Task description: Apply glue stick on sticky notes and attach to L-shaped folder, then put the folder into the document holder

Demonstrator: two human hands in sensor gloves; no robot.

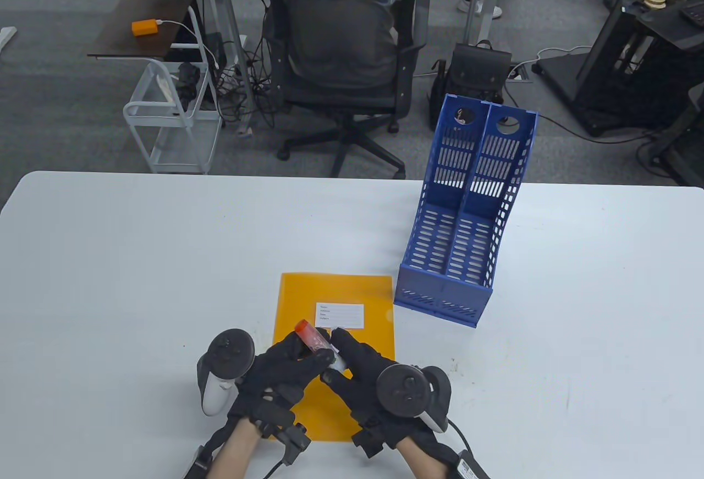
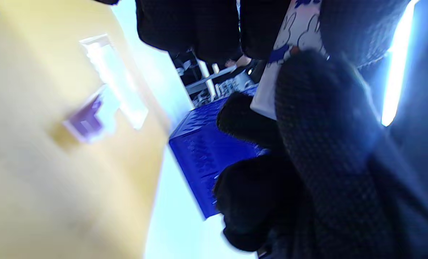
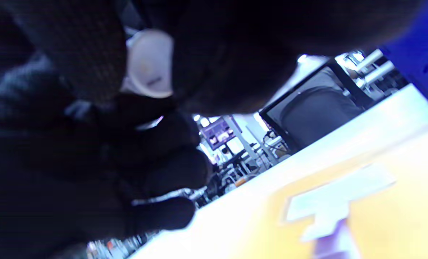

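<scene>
White table | blue document holder seemingly empty | left hand, right hand both gripping glue stick

Grey carpet floor stretching behind white desk. Black office chair standing just beyond, person sitting in it. White wire cart standing left, black backpack sitting right.

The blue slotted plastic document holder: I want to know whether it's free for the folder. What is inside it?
Both compartments of the blue slotted plastic document holder look empty in the table view: only slotted walls and floor show. The front lip hides the lowest front part of each compartment.
</scene>
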